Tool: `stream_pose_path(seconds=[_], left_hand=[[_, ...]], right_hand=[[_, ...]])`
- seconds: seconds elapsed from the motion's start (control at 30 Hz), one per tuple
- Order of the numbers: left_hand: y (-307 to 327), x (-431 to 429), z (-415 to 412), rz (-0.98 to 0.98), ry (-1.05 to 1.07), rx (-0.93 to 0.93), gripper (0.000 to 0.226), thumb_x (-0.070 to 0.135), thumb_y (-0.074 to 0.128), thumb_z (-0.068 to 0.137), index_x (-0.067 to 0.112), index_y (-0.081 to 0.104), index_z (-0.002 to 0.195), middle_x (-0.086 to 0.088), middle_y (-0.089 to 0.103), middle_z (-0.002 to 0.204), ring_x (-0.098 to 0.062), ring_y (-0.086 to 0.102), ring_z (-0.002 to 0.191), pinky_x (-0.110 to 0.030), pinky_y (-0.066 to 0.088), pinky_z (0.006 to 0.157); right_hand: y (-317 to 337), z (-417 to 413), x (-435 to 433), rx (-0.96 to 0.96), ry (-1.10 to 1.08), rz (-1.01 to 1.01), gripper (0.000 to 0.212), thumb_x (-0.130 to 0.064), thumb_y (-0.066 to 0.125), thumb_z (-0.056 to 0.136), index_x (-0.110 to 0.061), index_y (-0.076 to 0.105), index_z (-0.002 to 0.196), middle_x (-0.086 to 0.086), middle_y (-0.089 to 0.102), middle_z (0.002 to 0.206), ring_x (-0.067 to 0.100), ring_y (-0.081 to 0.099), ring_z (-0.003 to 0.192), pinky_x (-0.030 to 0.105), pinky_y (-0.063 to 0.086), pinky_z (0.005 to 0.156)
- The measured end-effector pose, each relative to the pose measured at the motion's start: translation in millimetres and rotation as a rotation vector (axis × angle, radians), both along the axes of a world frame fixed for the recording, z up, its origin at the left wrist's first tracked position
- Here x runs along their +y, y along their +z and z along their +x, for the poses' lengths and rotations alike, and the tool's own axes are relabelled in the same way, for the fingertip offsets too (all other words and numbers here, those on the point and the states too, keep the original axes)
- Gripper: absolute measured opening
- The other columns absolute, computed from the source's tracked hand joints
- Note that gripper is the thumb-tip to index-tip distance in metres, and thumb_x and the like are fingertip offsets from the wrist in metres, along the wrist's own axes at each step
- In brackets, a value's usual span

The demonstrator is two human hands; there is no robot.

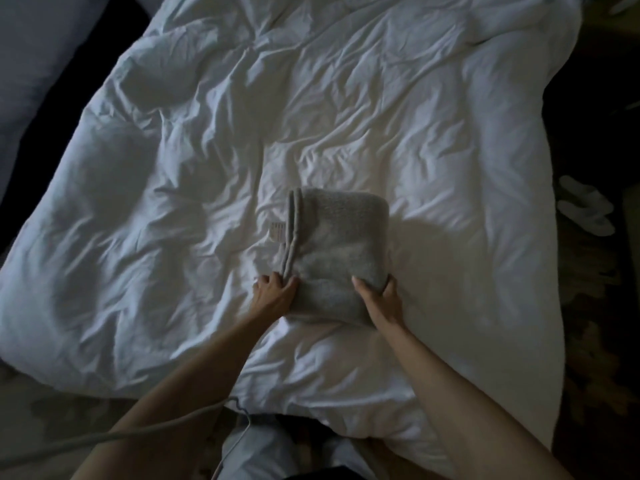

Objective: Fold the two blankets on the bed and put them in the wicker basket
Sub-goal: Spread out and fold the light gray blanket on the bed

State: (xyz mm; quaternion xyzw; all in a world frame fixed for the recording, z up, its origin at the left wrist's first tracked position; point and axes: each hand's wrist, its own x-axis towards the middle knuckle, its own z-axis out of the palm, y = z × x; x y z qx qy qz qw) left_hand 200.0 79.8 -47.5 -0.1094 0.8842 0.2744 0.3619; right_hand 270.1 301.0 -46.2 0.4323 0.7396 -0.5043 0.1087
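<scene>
- Bed [156, 220] fills most of the view. It has a white cover on it, all crumpled.
- Grey blanket [337, 244], soft and fluffy, lies folded into a thick pad on the bed. It sits near the close edge, a bit right of the middle. Its long side runs from the person away up the bed. The stacked sewn edges face left, and the round folded side faces right.
- At the near right corner, the right hand [381, 301] holds the blanket. Its grip is closed round the fold, with the thumb on top and the fingers wrapped over the right side. Most of the blanket lies past this hand, further up the bed.
- At the near left corner, the left hand [275, 294] holds it too. Its grip is closed, with the sewn edges pinched between the thumb and the curled fingers. The blanket lies to the right of this hand and past it.
- White slippers [585, 209] lie on the dark floor, just beside the right side of the bed.
- A thin pale cable [156, 429] runs across the left arm, low in the view.
- A small white label [278, 232] sticks out from the left edge of the blanket.
</scene>
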Motion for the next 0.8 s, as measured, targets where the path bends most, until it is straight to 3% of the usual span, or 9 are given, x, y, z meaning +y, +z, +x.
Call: stream_pose_path(seconds=[0.07, 0.1, 0.23, 0.37, 0.5, 0.57, 0.63, 0.7, 0.8], left_hand=[[4.0, 2.8, 4.1, 0.018, -0.025, -0.058, 0.1, 0.09, 0.043, 0.065, 0.021, 0.035, 0.137, -0.009, 0.023, 0.146, -0.035, 0.022, 0.137, -0.051, 0.028, 0.113], [3.3, 3.0, 5.3, 0.01, -0.056, -0.066, 0.104, 0.092, 0.047, 0.059, 0.023, 0.035, 0.137, -0.008, 0.019, 0.148, -0.035, 0.017, 0.139, -0.051, 0.024, 0.115], [-6.9, 2.9, -2.2, 0.001, -0.045, 0.156, 0.071, 0.075, 0.059, 0.069, 0.026, 0.058, 0.121, -0.013, 0.026, 0.137, -0.034, 0.02, 0.127, -0.044, 0.024, 0.113], [-8.8, 1.1, -5.1, -0.117, -0.083, 0.317, 0.065, 0.077, 0.056, 0.069, 0.024, 0.068, 0.105, -0.004, 0.032, 0.125, -0.028, 0.027, 0.116, -0.039, 0.033, 0.103], [-4.8, -10.5, -12.1, -0.037, -0.285, 0.255, 0.078, 0.076, 0.057, 0.073, 0.016, 0.063, 0.122, -0.011, 0.022, 0.151, -0.031, 0.022, 0.138, -0.042, 0.027, 0.115], [-0.3, -18.0, -20.2, 0.176, -0.223, 0.083, 0.076, 0.077, 0.049, 0.076, 0.013, 0.065, 0.113, -0.012, 0.042, 0.136, -0.03, 0.047, 0.121, -0.042, 0.042, 0.105], [4.7, -21.6, -23.1, 0.396, 0.106, -0.03, 0.058, 0.064, 0.038, 0.092, 0.013, 0.064, 0.086, -0.012, 0.058, 0.095, -0.028, 0.057, 0.083, -0.039, 0.051, 0.078], [-2.8, -26.7, -28.8, 0.399, 0.267, 0.002, 0.039, 0.039, 0.043, 0.1, 0.012, 0.06, 0.078, -0.011, 0.056, 0.075, -0.024, 0.052, 0.069, -0.03, 0.045, 0.062], [-13.8, -31.2, -36.8, 0.328, 0.249, 0.031, 0.01, 0.017, 0.055, 0.093, 0.01, 0.062, 0.09, -0.01, 0.056, 0.077, -0.021, 0.053, 0.07, -0.026, 0.042, 0.059]], right_hand=[[3.6, -15.1, 8.6, 0.029, -0.014, -0.07, 0.101, -0.057, 0.081, 0.061, -0.019, 0.036, 0.143, 0.007, 0.057, 0.134, 0.025, 0.056, 0.119, 0.038, 0.046, 0.101], [3.8, -20.1, 11.9, 0.026, 0.0, -0.107, 0.103, -0.051, 0.084, 0.06, -0.019, 0.034, 0.144, 0.005, 0.057, 0.133, 0.024, 0.057, 0.118, 0.039, 0.047, 0.1], [-8.6, -19.9, 14.0, 0.031, 0.045, -0.168, 0.098, -0.029, 0.09, 0.056, -0.021, 0.04, 0.139, 0.0, 0.06, 0.123, 0.019, 0.06, 0.11, 0.037, 0.051, 0.095], [-21.1, -12.1, 3.5, 0.025, -0.147, -0.151, 0.074, -0.035, 0.085, 0.061, -0.02, 0.056, 0.126, 0.005, 0.066, 0.115, 0.022, 0.063, 0.101, 0.032, 0.051, 0.084], [-15.2, -3.0, -8.6, 0.053, -0.175, 0.011, 0.081, -0.043, 0.081, 0.068, -0.014, 0.049, 0.137, 0.012, 0.059, 0.129, 0.028, 0.055, 0.119, 0.033, 0.045, 0.093], [-5.9, 8.5, -19.9, 0.145, 0.047, 0.457, 0.092, -0.053, 0.074, 0.073, -0.007, 0.039, 0.144, 0.018, 0.047, 0.141, 0.032, 0.043, 0.13, 0.041, 0.036, 0.105], [4.9, 14.2, -33.3, 0.365, 0.347, 0.82, 0.089, -0.062, 0.067, 0.075, -0.008, 0.043, 0.142, 0.017, 0.046, 0.142, 0.033, 0.041, 0.129, 0.046, 0.034, 0.106], [17.0, 6.6, -48.4, 0.483, 0.724, 0.814, 0.089, -0.069, 0.061, 0.073, -0.014, 0.046, 0.142, 0.014, 0.045, 0.142, 0.032, 0.042, 0.13, 0.049, 0.035, 0.107], [18.1, -8.9, -74.2, 0.297, 1.201, 0.854, 0.101, -0.07, 0.062, 0.07, -0.021, 0.027, 0.151, 0.017, 0.032, 0.151, 0.035, 0.029, 0.141, 0.055, 0.019, 0.115]])
